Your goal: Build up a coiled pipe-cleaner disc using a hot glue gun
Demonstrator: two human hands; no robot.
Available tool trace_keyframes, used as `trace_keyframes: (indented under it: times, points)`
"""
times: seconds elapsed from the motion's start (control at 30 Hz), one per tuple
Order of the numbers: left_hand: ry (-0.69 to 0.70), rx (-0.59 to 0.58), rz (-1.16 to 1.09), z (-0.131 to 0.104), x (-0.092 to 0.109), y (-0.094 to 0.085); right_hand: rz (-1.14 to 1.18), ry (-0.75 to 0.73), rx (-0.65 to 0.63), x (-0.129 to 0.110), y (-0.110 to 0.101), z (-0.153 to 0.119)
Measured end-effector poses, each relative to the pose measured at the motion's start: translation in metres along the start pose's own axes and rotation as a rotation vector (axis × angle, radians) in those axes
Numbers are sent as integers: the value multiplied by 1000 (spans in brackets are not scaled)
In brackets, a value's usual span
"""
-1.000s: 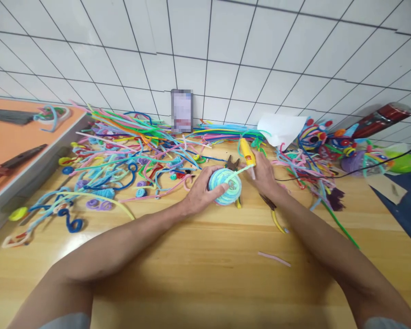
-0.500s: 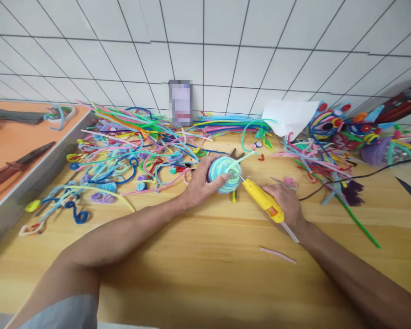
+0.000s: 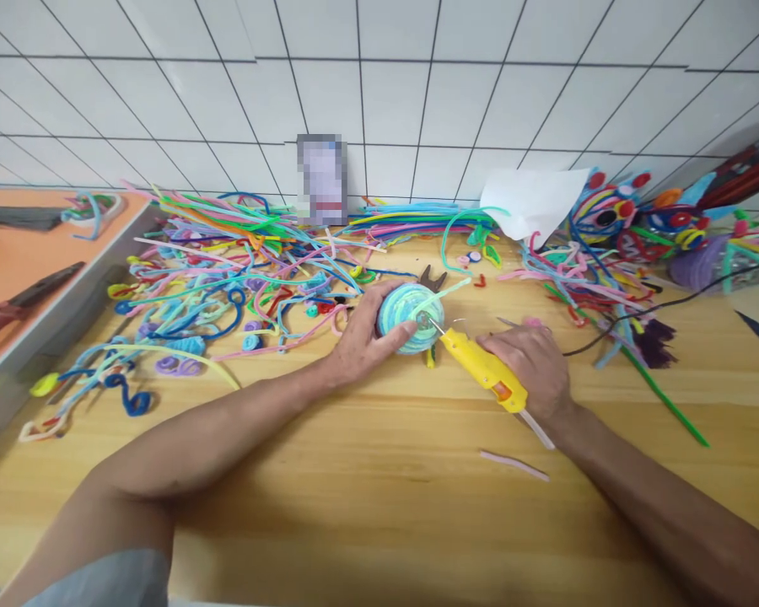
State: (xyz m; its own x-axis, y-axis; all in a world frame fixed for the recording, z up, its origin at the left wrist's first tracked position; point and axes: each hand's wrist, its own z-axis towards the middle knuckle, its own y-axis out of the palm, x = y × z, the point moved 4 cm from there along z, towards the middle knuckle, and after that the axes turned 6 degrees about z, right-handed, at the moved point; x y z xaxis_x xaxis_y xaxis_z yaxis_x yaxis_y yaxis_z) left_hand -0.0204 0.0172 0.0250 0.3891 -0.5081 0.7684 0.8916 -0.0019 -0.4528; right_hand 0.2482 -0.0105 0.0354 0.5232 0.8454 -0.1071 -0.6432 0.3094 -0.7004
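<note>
My left hand (image 3: 368, 337) is wrapped round the left side of a bottle-like round piece (image 3: 411, 308) coiled in blue and pale green pipe cleaner, its thumb lying across the face turned toward me. A loose pale green end (image 3: 455, 288) sticks out to the upper right. In my right hand (image 3: 535, 367) is a yellow glue gun (image 3: 484, 362), a clear glue stick (image 3: 537, 428) poking from its rear. The metal nozzle meets or nearly meets the middle of the coil; exact contact is hard to tell. Behind the coil, a dark forked tool tip (image 3: 433, 276) shows partly.
Tangled pipe cleaners (image 3: 215, 287) spread over the left of the wooden table (image 3: 329, 497). A phone (image 3: 322, 179) leans on the tiled wall. Finished pipe-cleaner figures (image 3: 607, 211), white paper (image 3: 535, 202) and a black cord (image 3: 664, 310) are at right. Pliers (image 3: 31, 299) lie in an orange-bottomed tray.
The camera view has shifted slightly, moving the scene a little left and up. Both hands keep their holds, and the nozzle stays at the middle of the coil.
</note>
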Motion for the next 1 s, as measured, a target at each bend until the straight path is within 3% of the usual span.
trace_keyframes:
  times: [1.0]
  points:
    - [67, -61, 51, 4, 5, -1, -47, -45, -86, 0, 2, 3]
